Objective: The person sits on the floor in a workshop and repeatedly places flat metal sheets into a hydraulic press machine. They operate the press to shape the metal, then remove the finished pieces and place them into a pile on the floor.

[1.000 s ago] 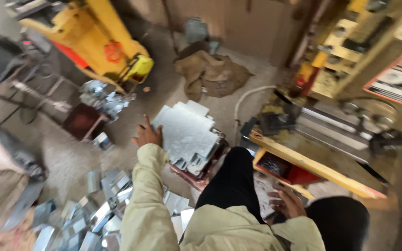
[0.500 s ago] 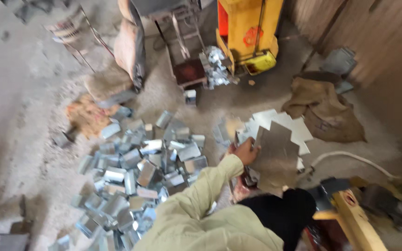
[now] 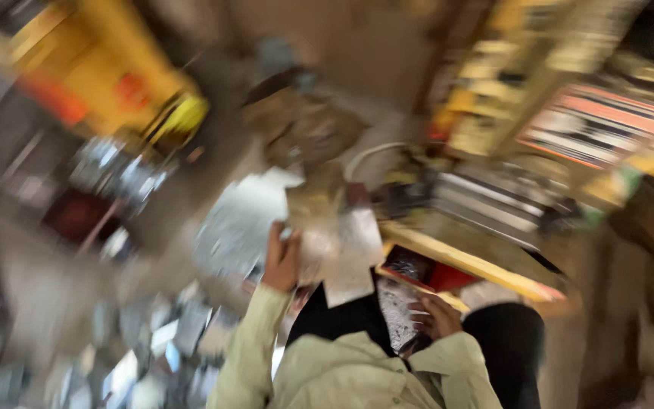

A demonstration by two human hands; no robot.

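Frame is badly motion-blurred, so I'm only noting what I can make out. A cut metal sheet, pale grey with a stepped outline, is lifted off the floor and sits just right of and above my left hand. The left hand is raised at the end of a pale yellow-green sleeve, fingers wrapped on the sheet's left edge, so it's grasping it. A second light sheet lies flat behind, up and left of that hand, near but not clearly touching.

My right hand is lower, at the right side of my lap, fingers curled against a shiny crinkled grey piece; whether it's gripping or only resting I cannot tell.

Further out: a pile of small metal pieces on the floor lower left, a yellow machine upper left, a brown sack top centre, and a yellow wooden plank over a red box to the right.
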